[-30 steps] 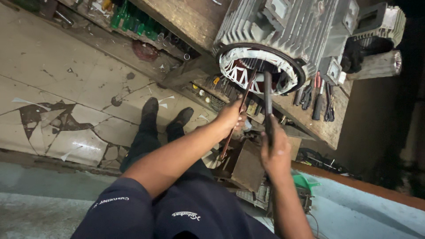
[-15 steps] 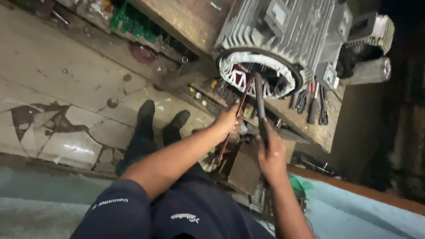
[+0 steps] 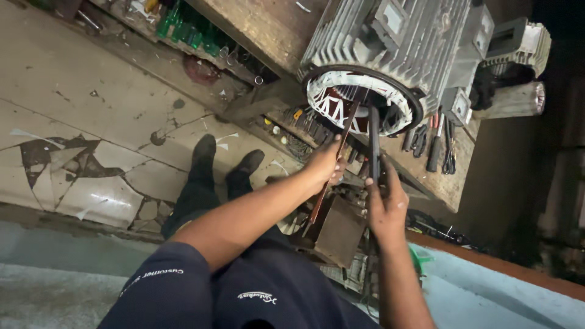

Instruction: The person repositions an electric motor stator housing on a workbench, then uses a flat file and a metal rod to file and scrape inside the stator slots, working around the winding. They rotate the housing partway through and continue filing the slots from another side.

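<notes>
Overhead, two hands, left hand gripping one thin reddish strip, right hand gripping one dark rod, perhaps a tool, both reaching into one finned motor stator, on one wooden counter.

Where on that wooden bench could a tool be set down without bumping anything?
The wooden bench shows bare planks left of the finned motor. Right of the motor it is crowded: pliers and screwdrivers lie by the edge. The left hand and right hand fill the space before the motor's open end.

Repair workshop: grey finned electric motor housing on worn wooden workbench, hand tools alongside, cracked concrete floor.
</notes>
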Action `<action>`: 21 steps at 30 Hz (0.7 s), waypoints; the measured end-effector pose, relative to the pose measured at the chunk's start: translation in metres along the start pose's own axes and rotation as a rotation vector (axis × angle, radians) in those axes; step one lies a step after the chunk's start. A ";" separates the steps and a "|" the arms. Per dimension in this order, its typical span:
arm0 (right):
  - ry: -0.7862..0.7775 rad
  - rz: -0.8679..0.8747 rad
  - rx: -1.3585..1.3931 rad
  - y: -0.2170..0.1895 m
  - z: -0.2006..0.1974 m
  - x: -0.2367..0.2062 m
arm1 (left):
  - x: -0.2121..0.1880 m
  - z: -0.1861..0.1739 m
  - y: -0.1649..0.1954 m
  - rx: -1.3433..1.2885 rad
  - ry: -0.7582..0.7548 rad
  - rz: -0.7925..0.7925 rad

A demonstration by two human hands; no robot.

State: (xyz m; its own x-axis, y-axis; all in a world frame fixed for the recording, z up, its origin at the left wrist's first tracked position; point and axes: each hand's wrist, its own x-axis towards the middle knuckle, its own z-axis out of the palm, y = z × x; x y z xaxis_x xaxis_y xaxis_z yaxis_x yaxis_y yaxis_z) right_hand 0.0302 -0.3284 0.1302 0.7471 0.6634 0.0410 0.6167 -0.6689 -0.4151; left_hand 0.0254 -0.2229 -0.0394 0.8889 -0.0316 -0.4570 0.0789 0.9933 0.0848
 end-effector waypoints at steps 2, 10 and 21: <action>0.029 -0.077 -0.029 -0.002 -0.001 0.000 | -0.001 0.001 0.003 -0.007 0.009 0.000; 0.027 -0.079 -0.018 0.002 -0.004 0.001 | -0.002 -0.004 0.002 0.002 -0.041 0.011; 0.013 -0.039 0.023 -0.001 0.000 0.006 | -0.005 -0.005 0.000 0.006 0.002 0.002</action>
State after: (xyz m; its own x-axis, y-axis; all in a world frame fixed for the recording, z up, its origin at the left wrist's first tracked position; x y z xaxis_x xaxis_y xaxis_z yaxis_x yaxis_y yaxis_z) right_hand 0.0337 -0.3240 0.1309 0.7262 0.6840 0.0692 0.6393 -0.6349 -0.4338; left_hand 0.0182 -0.2220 -0.0418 0.8883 -0.0297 -0.4583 0.0800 0.9927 0.0907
